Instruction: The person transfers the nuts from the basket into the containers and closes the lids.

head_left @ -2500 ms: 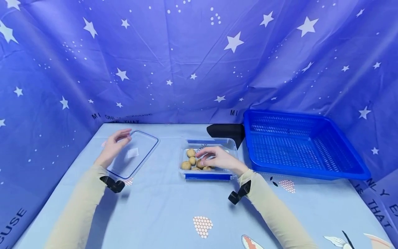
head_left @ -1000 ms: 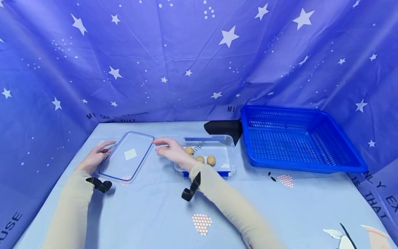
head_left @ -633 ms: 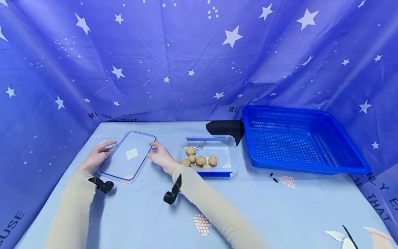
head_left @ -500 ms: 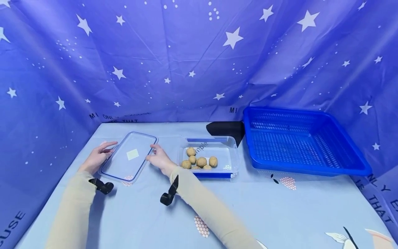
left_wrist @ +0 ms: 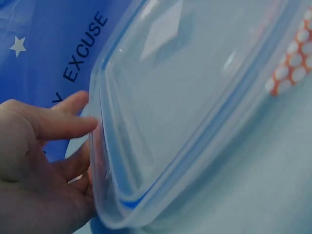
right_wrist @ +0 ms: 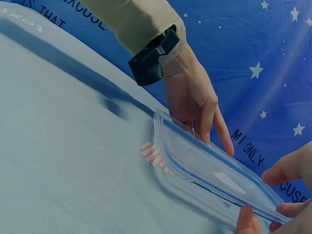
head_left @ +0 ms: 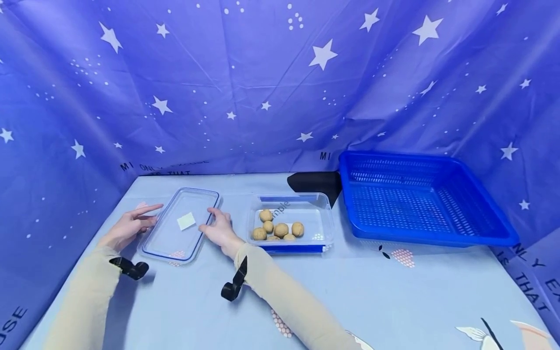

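A clear plastic lid (head_left: 203,195) with a blue seal and a white label lies at the left of the table; the right wrist view shows a shadow under the lid (right_wrist: 202,165). My left hand (head_left: 127,227) holds its left edge, and in the left wrist view the left hand (left_wrist: 39,156) has fingers against the rim, some hidden behind it. At the opposite edge my right hand (head_left: 220,233) pinches the rim between thumb and fingers. Just right of that hand stands an uncovered clear box (head_left: 315,221) with blue clips. Several walnuts (head_left: 281,230) lie inside it, mostly toward the left and front.
A large blue perforated basket (head_left: 430,237) stands at the right back. A flat black shape (head_left: 312,182) shows between box and basket. A star-printed blue curtain (head_left: 245,63) rises behind the table (head_left: 210,311) and along its sides.
My right hand has left the walnuts in the box, moved left and taken hold of the lid's right edge. My left hand has shifted slightly left and nearer along the lid's left edge.
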The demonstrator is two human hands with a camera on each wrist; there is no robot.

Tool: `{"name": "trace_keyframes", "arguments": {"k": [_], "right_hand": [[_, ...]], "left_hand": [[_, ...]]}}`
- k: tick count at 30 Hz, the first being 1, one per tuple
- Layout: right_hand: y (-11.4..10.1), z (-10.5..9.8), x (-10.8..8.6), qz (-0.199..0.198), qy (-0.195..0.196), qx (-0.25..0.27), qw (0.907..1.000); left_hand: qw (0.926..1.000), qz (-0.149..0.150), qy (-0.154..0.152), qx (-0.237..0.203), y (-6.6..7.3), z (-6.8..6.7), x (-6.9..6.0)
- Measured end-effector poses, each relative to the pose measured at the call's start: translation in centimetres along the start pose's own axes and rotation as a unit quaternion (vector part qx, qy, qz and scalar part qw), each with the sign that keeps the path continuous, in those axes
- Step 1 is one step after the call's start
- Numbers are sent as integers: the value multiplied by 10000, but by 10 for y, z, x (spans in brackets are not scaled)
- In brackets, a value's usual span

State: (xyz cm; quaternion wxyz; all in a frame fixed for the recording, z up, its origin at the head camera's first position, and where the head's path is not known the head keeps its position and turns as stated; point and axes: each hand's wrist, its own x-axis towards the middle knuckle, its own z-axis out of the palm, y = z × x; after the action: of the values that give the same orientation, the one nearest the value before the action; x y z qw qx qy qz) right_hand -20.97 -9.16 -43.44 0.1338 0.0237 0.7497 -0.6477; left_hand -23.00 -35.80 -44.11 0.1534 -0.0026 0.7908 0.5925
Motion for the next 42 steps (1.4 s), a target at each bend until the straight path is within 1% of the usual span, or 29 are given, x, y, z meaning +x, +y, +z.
{"name": "trace_keyframes", "arguments": {"k": [4,8,12,15,18,22,25,27,32,33,34,40,42], "right_hand": [[-4,-3,-2,-276,103,140,9995],[-6,-8,-4,-496,137,362,9980],[-8,-16,-7,-568,23,524,9970],[-8,-25,-11,-653,-42,598,9961],[-9,-34,-15,-801,-91,682,9944],[-12,-46,-16,-948,-92,874,9916],[-15,-57,-17,-993,-83,1063,9893],[-17,-65,-17,-1027,-82,1195,9875],[-19,-86,-19,-1194,-101,1400,9829],[-19,-90,-19,-1212,-101,1401,9826],[-18,-95,-19,-1234,-111,1402,9823],[-15,-128,-22,-1111,-262,1313,9848],[-14,-140,-23,-1112,-344,1294,9847]], "left_hand": [[9985,197,-389,-339,-1,-4,-4],[9959,209,-726,-489,-1,-6,-9],[9924,283,-882,-807,-1,-4,-13],[9869,433,-1023,-1167,-4,0,-14],[9827,618,-1176,-1293,-5,5,-12],[9781,733,-1308,-1442,-1,12,-9],[9751,784,-1368,-1563,7,20,-7],[9705,896,-1481,-1679,11,25,-5],[9506,1166,-1882,-2176,22,40,1],[9484,1186,-1932,-2216,24,44,2],[9474,1192,-1969,-2224,26,48,3],[9533,1202,-1981,-1938,36,74,9],[9528,1239,-1967,-1951,41,83,11]]}}
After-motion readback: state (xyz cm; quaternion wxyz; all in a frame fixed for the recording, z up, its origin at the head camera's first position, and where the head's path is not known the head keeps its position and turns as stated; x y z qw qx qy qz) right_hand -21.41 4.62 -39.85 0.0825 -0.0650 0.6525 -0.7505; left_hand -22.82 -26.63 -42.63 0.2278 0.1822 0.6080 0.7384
